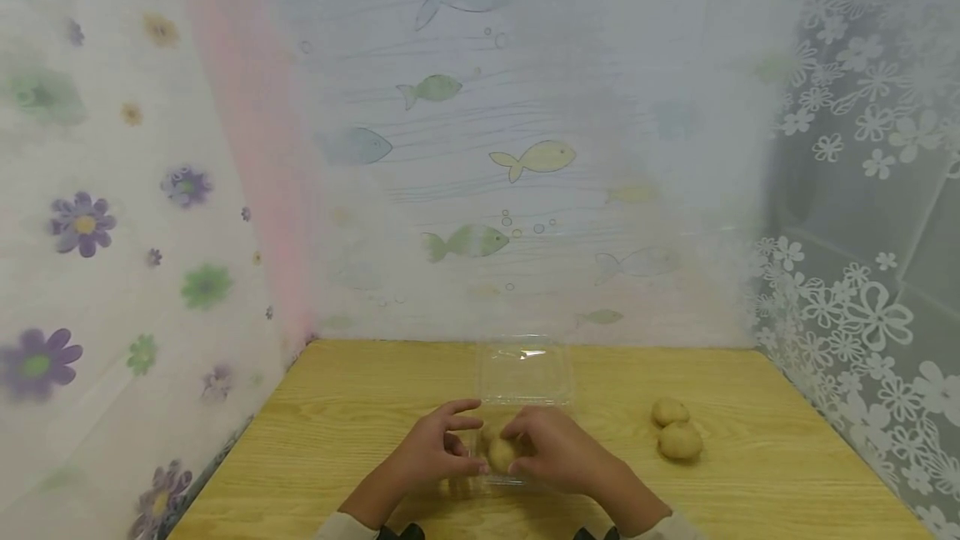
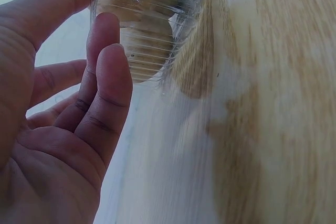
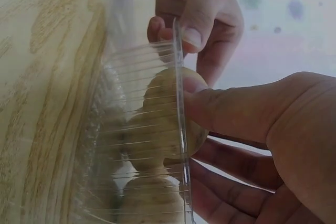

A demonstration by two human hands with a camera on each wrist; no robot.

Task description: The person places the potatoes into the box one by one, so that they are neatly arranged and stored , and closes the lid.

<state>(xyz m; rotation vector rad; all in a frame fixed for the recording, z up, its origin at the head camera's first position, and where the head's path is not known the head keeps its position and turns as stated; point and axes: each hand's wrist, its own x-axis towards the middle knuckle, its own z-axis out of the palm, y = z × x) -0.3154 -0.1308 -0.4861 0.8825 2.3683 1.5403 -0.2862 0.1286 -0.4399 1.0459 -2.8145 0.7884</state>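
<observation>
A clear plastic clamshell box (image 3: 182, 114) stands on the table with its hinged lid (image 1: 525, 373) laid back, away from the person. Several potatoes show through its ribbed wall in both wrist views. With thumb and fingers, the right hand (image 1: 558, 450) grips a potato (image 1: 501, 455) inside the box, partly above the rim. At the box's left near corner, the left hand (image 1: 438, 444) holds the wall, its thumb at the rim and its curled fingertips against the outside. The right hand hides part of the box's contents in the head view.
To the right of the box, two potatoes (image 1: 680, 442) lie touching each other on the wood-grain table (image 1: 360, 390). Patterned sheets (image 1: 465, 148) with fish and flowers enclose the table at the back and both sides.
</observation>
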